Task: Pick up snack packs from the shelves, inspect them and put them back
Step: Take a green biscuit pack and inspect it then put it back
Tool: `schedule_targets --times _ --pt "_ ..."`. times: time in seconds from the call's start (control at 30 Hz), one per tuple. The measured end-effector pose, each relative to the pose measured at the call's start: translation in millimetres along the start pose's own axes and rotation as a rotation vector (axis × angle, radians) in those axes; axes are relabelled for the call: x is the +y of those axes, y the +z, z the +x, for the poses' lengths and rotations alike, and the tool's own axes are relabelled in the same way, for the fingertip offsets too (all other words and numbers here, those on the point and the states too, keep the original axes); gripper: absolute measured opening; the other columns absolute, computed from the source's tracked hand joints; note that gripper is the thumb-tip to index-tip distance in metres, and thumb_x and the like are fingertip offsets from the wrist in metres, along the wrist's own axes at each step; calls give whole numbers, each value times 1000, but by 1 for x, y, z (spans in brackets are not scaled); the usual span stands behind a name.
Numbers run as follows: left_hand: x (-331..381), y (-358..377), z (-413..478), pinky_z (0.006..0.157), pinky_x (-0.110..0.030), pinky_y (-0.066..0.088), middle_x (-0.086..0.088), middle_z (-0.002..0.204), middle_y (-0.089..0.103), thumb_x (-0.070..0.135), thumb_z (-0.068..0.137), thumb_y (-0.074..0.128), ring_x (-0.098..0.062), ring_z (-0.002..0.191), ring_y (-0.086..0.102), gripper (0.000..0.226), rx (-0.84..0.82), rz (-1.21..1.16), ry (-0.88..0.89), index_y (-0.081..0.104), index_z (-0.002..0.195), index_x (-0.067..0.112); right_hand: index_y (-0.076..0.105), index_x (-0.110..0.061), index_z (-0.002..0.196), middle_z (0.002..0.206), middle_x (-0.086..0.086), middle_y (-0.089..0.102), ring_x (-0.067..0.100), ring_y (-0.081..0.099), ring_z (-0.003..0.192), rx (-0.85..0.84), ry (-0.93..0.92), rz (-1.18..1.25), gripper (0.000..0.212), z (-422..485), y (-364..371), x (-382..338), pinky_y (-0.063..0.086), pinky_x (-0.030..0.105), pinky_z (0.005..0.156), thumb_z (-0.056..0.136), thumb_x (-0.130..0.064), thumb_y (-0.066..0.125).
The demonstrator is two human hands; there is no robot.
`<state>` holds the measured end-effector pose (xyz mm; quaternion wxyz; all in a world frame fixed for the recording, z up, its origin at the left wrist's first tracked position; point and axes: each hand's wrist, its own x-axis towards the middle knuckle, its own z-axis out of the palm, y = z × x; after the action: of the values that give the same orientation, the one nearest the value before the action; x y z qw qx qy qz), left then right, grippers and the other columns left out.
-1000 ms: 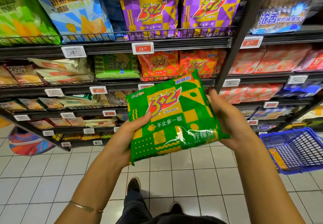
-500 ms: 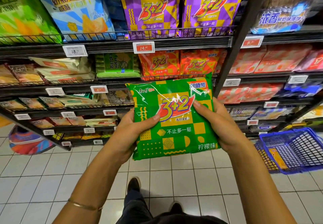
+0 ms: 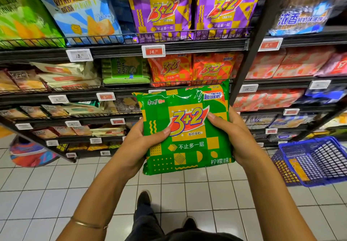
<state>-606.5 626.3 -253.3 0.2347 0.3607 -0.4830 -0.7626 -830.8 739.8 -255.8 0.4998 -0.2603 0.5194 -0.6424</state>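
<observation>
I hold a green and yellow "3+2" snack pack (image 3: 185,146) upright in front of the shelves, its printed face toward me. My left hand (image 3: 139,145) grips its left edge, thumb on the front. My right hand (image 3: 236,137) grips its right edge, thumb near the red logo. Behind the pack, orange "3+2" packs (image 3: 189,69) fill the shelf (image 3: 120,96) just above it, and purple "3+2" packs (image 3: 195,9) stand on the shelf higher up.
A dark upright post (image 3: 249,52) divides two shelf bays. A blue wire basket (image 3: 315,160) sits on the tiled floor at the right. A colourful round object (image 3: 30,152) lies on the floor at the left. My shoes (image 3: 144,197) show below.
The pack went from tilted and slanted to upright and square to me, and rose slightly toward the shelves. My right thumb moved onto its front face.
</observation>
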Motion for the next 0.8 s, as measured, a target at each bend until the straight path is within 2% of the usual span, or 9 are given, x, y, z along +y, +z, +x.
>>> schedule_targets --times 0.27,0.43,0.5,0.6,0.8 --pt "0 2 0 77 -38 65 -12 118 77 17 75 80 -32 102 77 64 -16 -15 -12 59 135 12 56 -24 135 120 5 77 31 77 103 1 10 -12 56 -2 -2 -1 64 36 74 83 -33 76" --pt "0 1 -1 75 -38 65 -13 117 78 21 68 92 -33 101 78 73 -3 -21 -24 59 134 13 57 -25 134 119 5 78 29 77 102 -2 4 -21 54 -3 -1 2 64 34 73 84 -34 75" --pt "0 0 -1 77 -39 65 -13 118 78 21 70 87 -33 101 77 68 0 -20 -26 60 133 14 59 -27 132 119 4 78 29 77 102 -3 5 -15 51 -3 -1 3 64 34 72 85 -35 75" --pt "-1 -1 -1 75 -37 65 -12 117 78 20 81 85 -31 100 78 57 0 -21 -34 61 132 15 58 -26 137 124 6 76 30 75 108 5 24 29 52 -2 0 5 64 38 78 89 -42 70" --pt "0 -2 2 70 -37 64 -13 115 78 22 79 87 -30 96 79 62 73 -51 -15 61 134 12 59 -21 139 128 7 74 28 72 116 60 26 64 55 2 9 0 64 41 86 96 -55 60"
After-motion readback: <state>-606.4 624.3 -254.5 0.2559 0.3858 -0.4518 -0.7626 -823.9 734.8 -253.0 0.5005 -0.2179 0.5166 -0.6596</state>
